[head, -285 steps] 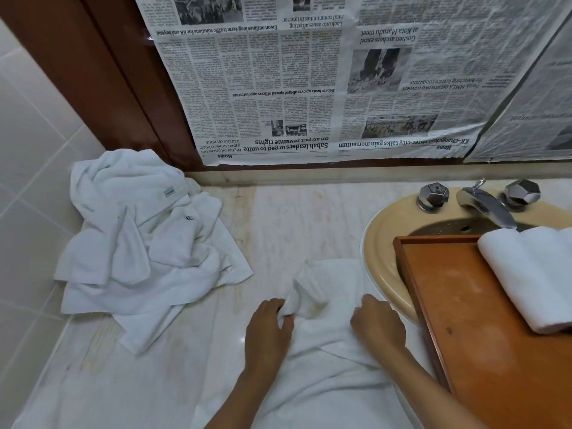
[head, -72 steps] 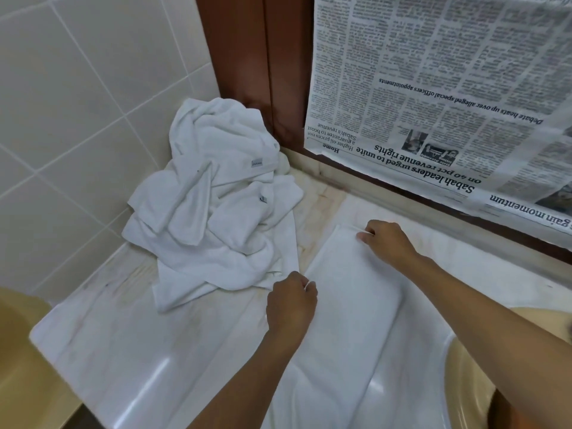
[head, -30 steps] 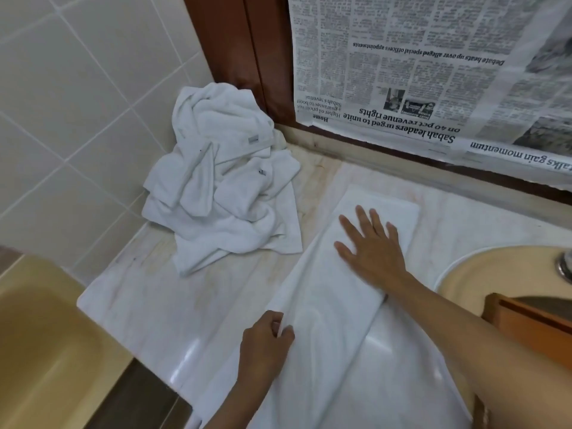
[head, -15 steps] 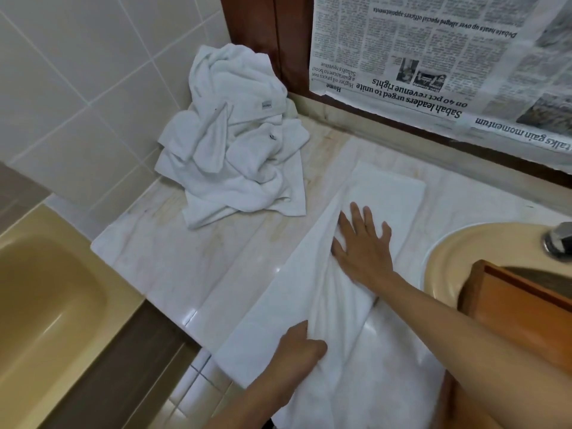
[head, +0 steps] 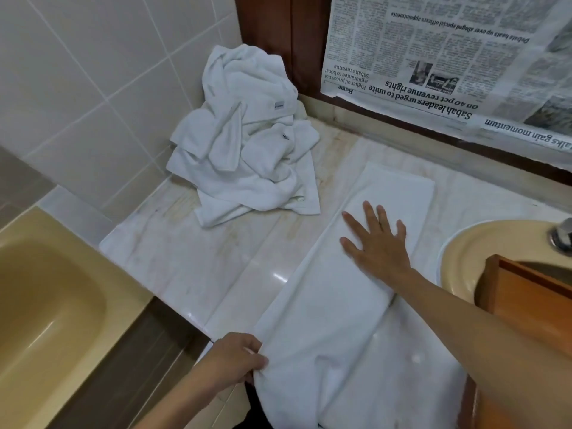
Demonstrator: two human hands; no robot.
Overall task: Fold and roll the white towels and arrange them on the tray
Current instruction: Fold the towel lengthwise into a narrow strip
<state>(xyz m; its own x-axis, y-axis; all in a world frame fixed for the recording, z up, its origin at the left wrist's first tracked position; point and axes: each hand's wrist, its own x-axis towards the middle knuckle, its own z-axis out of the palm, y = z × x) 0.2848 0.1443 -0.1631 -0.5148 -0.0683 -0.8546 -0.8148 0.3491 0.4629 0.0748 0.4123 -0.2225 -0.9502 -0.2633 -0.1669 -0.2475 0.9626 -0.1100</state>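
The right hand [head: 376, 243] lies palm down on the towel [head: 334, 308], fingers straight and spread wide, pressing the cloth flat. The left hand [head: 235, 357] pinches the towel's long edge between its thumb and curled fingers. The towel is a long folded strip that runs from past the right fingertips back to the left fingers, where it spills over the front edge of the counter [head: 192, 258].

Out past the right thumb sits a pile of towels [head: 247, 150], crumpled in the corner against the tiled wall [head: 93, 72]. A small label on the pile is too small to read. Bare marble lies between the pile and the strip, and also from the left fingers out to the counter's end.

On the little-finger side of the right hand is the sink [head: 458, 252], its beige rim just beside the towel. A corner of the tray [head: 526, 292] rests over it; its inside is out of view. A tap handle [head: 561, 236] shows at the rim.

Beyond the right fingertips a newspaper [head: 433, 57] hangs upside down on the wall. It reads "Sabah leaders urged to unite on 40 pct revenue rights", "Home" and "Debate heats up over alleged special officers appointments".

Outward of the left fingers, past the counter's end, is a beige bathtub [head: 46, 305].
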